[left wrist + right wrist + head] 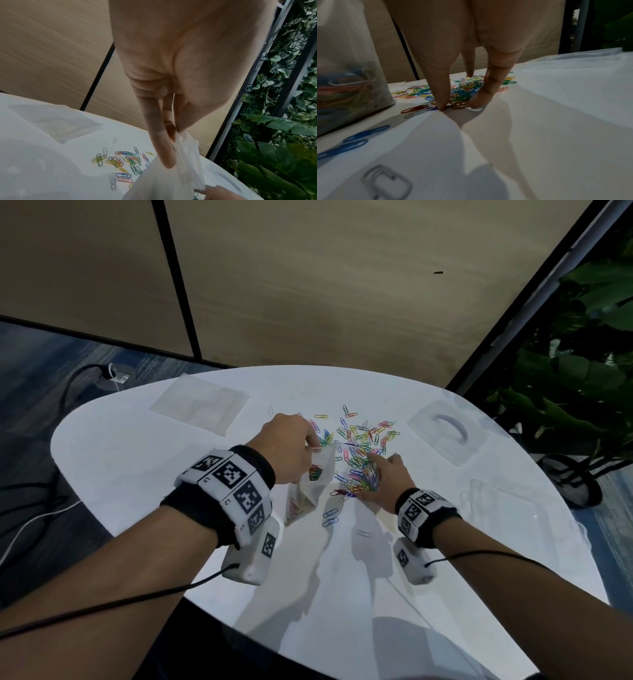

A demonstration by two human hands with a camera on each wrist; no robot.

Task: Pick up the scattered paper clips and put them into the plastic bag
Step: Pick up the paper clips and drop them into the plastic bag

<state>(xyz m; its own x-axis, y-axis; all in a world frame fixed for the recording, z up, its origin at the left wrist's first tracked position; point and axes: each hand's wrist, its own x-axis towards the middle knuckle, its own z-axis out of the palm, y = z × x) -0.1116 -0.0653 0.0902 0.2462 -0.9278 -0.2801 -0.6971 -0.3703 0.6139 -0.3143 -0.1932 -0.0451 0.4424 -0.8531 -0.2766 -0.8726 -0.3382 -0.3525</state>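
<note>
My left hand (306, 440) pinches the top edge of a clear plastic bag (313, 489) and holds it upright on the white table (137, 460); the left wrist view shows the thumb and fingers (164, 148) clamped on the bag (163, 180). Coloured clips lie in the bag's bottom (347, 88). Right of the bag, my right hand (376, 470) reaches down onto the scattered paper clips (363, 436). Its thumb and fingers (477, 102) stand on the table, closed around a dense heap of clips (464, 86). Two blue clips (330, 517) lie nearer me.
A flat stack of empty bags (202, 402) lies at the table's far left. A clear packet with a white curved piece (445, 433) lies at the far right, more clear plastic (496, 498) nearer. Plants (582, 371) stand to the right, cables (68, 385) on the floor left.
</note>
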